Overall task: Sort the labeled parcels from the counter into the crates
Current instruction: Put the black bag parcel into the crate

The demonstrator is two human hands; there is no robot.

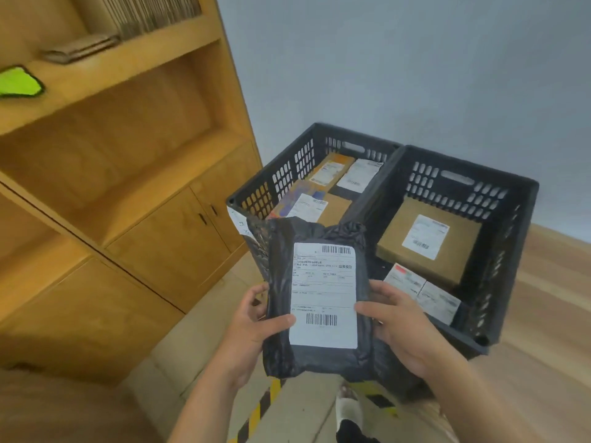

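Crinkled black plastic parcel (319, 356), flat white label (323, 295), gripped by both hands.

You have two black slotted crates on the floor (543, 314), touching side by side: the left crate (287, 174) and the right crate (499, 199). Left of the left crate, a wooden cabinet (166, 244) stands. Yellow-black hazard tape (256, 414) runs nearer you.
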